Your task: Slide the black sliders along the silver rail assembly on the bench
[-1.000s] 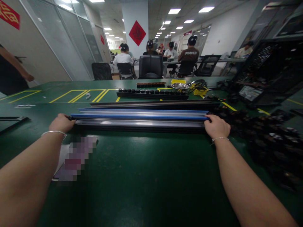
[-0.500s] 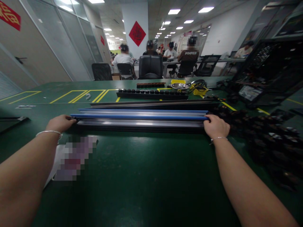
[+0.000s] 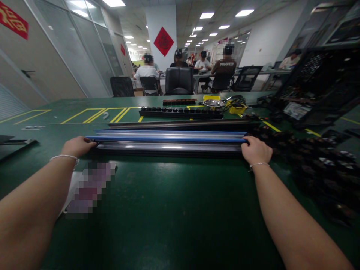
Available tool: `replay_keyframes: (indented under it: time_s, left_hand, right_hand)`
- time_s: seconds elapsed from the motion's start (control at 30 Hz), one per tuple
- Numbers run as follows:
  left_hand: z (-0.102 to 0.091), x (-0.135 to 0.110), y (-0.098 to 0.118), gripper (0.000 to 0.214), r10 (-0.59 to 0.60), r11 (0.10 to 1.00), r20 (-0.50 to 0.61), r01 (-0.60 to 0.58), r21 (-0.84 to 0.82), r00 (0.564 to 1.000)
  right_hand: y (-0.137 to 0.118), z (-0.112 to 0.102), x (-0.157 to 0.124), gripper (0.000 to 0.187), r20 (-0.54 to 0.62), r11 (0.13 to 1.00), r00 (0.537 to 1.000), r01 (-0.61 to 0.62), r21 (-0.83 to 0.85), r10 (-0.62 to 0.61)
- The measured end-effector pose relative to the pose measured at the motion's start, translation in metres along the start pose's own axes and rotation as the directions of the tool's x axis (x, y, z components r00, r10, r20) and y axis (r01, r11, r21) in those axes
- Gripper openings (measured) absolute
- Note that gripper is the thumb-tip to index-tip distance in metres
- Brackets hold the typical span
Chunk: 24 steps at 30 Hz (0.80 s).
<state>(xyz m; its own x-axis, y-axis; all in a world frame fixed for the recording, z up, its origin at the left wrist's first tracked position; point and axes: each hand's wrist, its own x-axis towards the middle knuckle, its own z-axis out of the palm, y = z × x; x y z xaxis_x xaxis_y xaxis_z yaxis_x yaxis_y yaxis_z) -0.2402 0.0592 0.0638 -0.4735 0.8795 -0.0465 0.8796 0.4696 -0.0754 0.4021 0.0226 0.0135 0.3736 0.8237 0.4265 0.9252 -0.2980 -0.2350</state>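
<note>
- Head view, with clock hours read from its centre: a long blue-edged strip (image 3: 171, 135) is lying straight across the middle, from nine to three o'clock, between the two hands.
- At nine o'clock the left hand (image 3: 78, 147) is pinching a small dark piece (image 3: 96, 143) by the strips' left ends; which strip that piece is joining cannot be told.
- At three o'clock the right hand (image 3: 257, 149) is gripping the right end of the blue-edged strip, thumb and fingers bending over its near edge.
- The blue-edged strip is running straight and narrow, its two blue borders framing a glossy, silvery band that looks smooth.
- Just on its six o'clock side, a greyish strip (image 3: 171, 146) is running parallel, shiny above and dark along its near edge.
- Toward twelve, a slim dark bar (image 3: 180, 124) is lying slightly aslant, and beyond it a black rack (image 3: 180, 113) is showing a row of knobbly teeth.
- Near two o'clock a round, shiny metal bowl (image 3: 213, 102) is gleaming.
- From three to four, a heap of black parts (image 3: 329, 168) is sprawling, jagged and blurred.
- Around eight, a flat purplish object (image 3: 91, 187), pixelated, is resting on the smooth green table (image 3: 168, 217).
</note>
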Motion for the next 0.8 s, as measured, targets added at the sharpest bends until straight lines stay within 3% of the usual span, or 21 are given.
replay_keyframes:
  time_s: [0.33,0.8]
  left_hand:
    - [-0.001,-0.005,0.006,0.052,0.023,1.000,-0.006,-0.023,-0.008,1.000]
    - [-0.004,-0.010,0.018,0.054,0.100,0.995,-0.015,-0.100,-0.029,0.995]
  right_hand:
    - [-0.003,-0.004,0.000,0.039,0.040,1.000,0.999,-0.026,0.001,0.026]
    - [0.000,0.000,0.000,0.039,0.009,1.000,1.000,-0.002,0.015,0.002]
